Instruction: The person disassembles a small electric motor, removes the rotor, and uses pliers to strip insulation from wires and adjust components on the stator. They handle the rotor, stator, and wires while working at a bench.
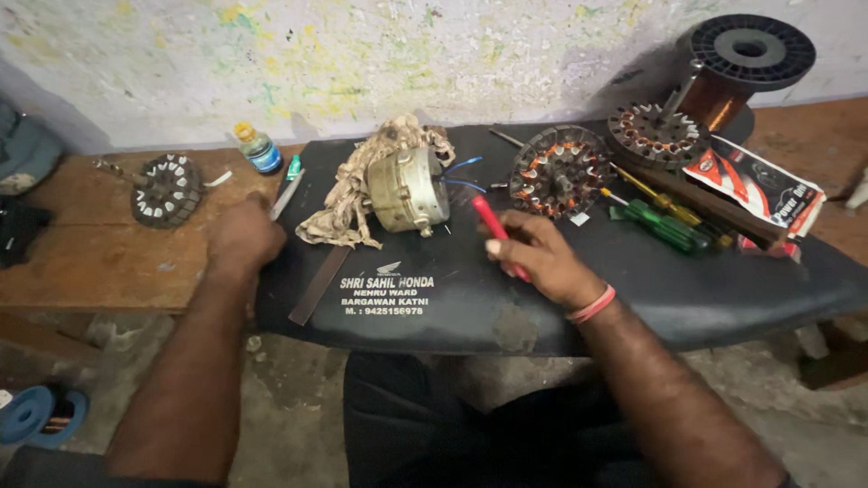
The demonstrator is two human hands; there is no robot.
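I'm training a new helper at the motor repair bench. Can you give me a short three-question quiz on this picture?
1. True or false: the right hand holds a red-handled tool.
2. Which lies nearest the left hand? A) the copper wire spool B) the slim white tool C) the green screwdrivers
3. Fill in: the metal motor housing on the black mat is draped with a strip of ____.

Key
1. True.
2. B.
3. Cloth: a beige rag hangs over it.
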